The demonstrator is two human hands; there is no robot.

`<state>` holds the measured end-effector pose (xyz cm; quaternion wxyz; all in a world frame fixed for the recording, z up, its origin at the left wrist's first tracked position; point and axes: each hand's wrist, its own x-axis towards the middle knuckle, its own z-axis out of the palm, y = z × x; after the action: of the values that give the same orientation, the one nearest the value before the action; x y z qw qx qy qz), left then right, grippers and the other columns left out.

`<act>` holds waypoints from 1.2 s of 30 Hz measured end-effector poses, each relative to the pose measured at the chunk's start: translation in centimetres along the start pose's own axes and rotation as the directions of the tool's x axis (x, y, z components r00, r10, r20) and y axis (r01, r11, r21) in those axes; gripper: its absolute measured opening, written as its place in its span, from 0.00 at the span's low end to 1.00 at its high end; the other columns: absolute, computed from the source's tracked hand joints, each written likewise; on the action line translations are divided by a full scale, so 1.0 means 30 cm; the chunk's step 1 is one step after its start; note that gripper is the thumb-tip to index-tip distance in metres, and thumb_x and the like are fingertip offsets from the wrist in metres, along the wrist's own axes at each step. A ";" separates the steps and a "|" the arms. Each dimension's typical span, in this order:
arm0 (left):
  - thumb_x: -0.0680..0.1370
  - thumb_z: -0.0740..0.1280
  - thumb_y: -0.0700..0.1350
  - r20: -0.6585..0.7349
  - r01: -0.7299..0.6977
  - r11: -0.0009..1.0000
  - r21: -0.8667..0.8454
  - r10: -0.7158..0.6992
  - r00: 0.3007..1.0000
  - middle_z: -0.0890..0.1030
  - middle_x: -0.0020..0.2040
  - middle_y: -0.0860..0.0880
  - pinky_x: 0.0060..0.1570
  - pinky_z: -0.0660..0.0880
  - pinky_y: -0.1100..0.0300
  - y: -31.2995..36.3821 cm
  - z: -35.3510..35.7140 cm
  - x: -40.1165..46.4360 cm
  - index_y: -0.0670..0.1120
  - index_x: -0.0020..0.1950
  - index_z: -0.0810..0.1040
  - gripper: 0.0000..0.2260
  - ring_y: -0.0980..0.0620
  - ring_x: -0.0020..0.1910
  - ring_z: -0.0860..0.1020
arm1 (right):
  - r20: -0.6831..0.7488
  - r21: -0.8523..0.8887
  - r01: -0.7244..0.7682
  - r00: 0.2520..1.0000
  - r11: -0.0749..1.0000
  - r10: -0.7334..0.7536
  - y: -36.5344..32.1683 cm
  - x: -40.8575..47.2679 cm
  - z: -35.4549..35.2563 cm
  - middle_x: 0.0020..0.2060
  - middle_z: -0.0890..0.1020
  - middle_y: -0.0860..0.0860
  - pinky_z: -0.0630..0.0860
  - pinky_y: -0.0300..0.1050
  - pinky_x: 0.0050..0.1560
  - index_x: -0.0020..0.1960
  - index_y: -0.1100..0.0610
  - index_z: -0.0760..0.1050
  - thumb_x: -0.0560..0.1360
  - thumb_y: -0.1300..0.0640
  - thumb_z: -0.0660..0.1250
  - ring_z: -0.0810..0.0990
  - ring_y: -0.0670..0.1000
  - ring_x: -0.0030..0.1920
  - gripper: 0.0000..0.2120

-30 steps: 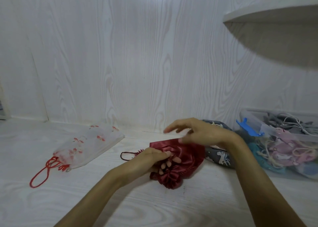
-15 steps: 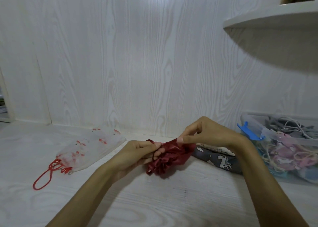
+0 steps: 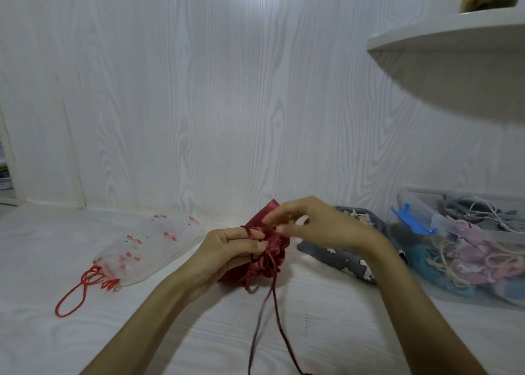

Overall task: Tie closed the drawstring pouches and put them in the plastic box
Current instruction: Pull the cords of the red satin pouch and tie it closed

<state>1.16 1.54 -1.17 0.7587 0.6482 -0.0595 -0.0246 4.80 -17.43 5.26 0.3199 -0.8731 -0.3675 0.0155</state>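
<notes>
Both hands grip red pouch (image 3: 268,249); no legible writing.

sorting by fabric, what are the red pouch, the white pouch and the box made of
Red pouch: looks like satin, glossy highlights on its gathers. White pouch: seems sheer organza or mesh, translucent with red prints. Box: clear plastic, contents visible through its wall.

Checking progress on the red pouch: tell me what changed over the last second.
The red pouch went from lying flat to bunched at its mouth, gripped by the left hand; its drawstring now trails toward the camera. The right hand came down onto it. The sheer pouch and plastic box stayed put.
</notes>
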 end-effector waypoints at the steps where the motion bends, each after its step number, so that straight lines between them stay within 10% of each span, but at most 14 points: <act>1: 0.70 0.71 0.33 -0.001 -0.012 1.000 0.014 0.012 1.000 0.85 0.40 0.46 0.40 0.78 0.68 0.000 0.001 -0.002 0.43 0.42 0.84 0.06 0.55 0.38 0.83 | 0.078 -0.001 0.004 0.997 1.000 -0.004 0.007 0.009 0.024 0.46 0.82 0.40 0.71 0.27 0.43 0.57 0.51 0.80 0.77 0.60 0.66 0.78 0.38 0.42 0.11; 13: 0.68 0.75 0.32 -0.264 -0.247 0.931 0.269 0.318 0.911 0.85 0.35 0.45 0.38 0.80 0.67 -0.024 -0.001 0.010 0.41 0.41 0.84 0.06 0.52 0.36 0.85 | -0.009 0.269 -0.096 0.995 0.958 0.102 0.080 0.035 0.086 0.42 0.86 0.56 0.80 0.49 0.55 0.48 0.60 0.84 0.72 0.61 0.72 0.84 0.52 0.45 0.06; 27: 0.67 0.78 0.44 -0.252 -0.389 0.743 0.544 0.587 0.769 0.84 0.36 0.56 0.39 0.79 0.56 -0.064 -0.020 0.020 0.58 0.39 0.85 0.09 0.56 0.37 0.82 | 0.119 0.396 -0.215 0.976 0.893 0.182 0.083 0.047 0.134 0.46 0.83 0.58 0.74 0.43 0.55 0.56 0.52 0.81 0.78 0.47 0.61 0.80 0.53 0.45 0.14; 36: 0.72 0.72 0.50 -0.184 -0.367 0.779 0.508 0.514 0.838 0.86 0.44 0.58 0.55 0.78 0.51 -0.071 -0.022 0.026 0.58 0.46 0.85 0.05 0.60 0.49 0.83 | -0.218 0.278 -0.123 0.958 0.953 0.187 0.078 0.058 0.116 0.36 0.85 0.46 0.76 0.35 0.42 0.44 0.54 0.84 0.73 0.53 0.71 0.79 0.38 0.34 0.05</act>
<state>2.11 1.75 -3.32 0.5698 0.7692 -0.0944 0.2734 6.62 -15.62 1.53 0.4726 -0.8448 -0.2504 -0.0174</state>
